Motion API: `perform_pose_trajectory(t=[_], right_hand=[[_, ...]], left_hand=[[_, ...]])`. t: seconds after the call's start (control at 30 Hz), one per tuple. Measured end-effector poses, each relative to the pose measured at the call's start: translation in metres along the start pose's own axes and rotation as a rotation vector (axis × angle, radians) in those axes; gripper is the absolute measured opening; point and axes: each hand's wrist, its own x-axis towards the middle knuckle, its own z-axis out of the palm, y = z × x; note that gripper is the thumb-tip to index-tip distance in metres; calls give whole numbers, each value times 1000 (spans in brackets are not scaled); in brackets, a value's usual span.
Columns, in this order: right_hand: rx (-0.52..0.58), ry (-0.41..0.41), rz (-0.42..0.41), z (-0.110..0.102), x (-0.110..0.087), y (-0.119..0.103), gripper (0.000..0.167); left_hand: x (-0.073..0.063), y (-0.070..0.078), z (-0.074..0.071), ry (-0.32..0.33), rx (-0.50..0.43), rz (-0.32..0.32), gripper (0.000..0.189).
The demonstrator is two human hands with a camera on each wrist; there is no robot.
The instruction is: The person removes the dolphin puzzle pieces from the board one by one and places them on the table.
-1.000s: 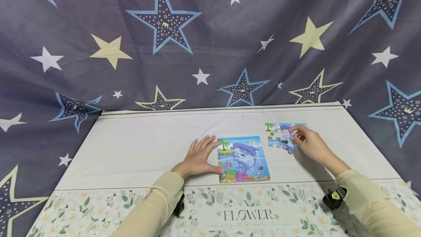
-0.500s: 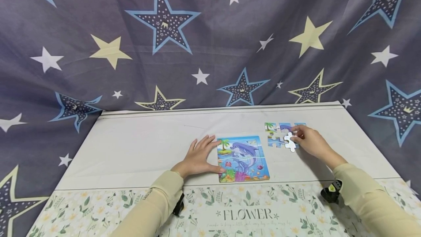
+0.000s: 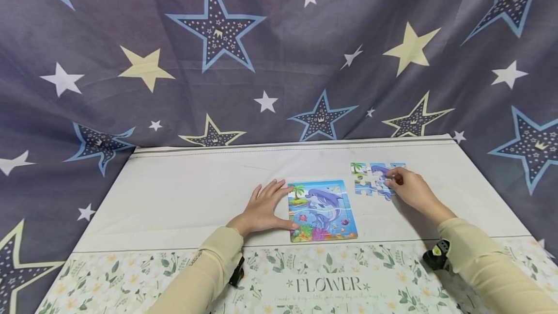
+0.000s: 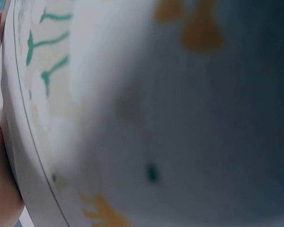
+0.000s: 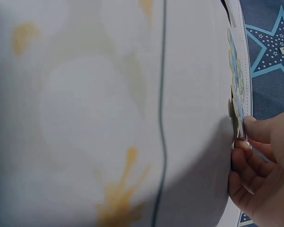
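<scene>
R. hand [image 3: 414,190], nr. far-R corner of worktop [image 3: 196,193], pinches puzzle pc. [image 3: 385,191] jutting left from fingertips; L. hand [image 3: 263,210], fingers spread, touches board [image 3: 324,212].

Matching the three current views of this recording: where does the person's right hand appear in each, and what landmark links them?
Head: right hand right of centre, below mid-height, pinching a puzzle piece.
Left wrist: not in it.
Right wrist: at the right edge, lower half.
Shared landmark: the thin dark line between the table cover's floral and white parts.

A table [image 3: 196,183] bears dolphin board [image 3: 323,211], puzzle pieces [image 3: 361,189].
</scene>
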Motion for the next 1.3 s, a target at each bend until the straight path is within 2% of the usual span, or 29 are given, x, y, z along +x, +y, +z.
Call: perform_pose_trajectory(t=[0.17,0.3,0.5,0.73,0.87,1.0,1.3], right_hand=[[7,2,13,0,-2,-3,26],[17,23,12,-2,-4,-5,25],[58,55,-21,-1,-9,-16,23],[132,33,-98,8,-12,-36,25],[184,-7,-130,14,-14,-49,26],[189,-60,-150,20,-17,-60,25],[197,-189,-234,36,-23,-79,27]], left_hand=[[-3,5,-5,0,-28,14,101],[-2,4,-3,-14,-15,4,101],[1,0,0,-27,-10,-18,103],[3,-5,3,-29,-1,-14,106],[5,-9,6,-17,-4,-10,107],[5,-9,6,-15,-4,-10,107],[0,1,-1,-27,-18,-14,104]])
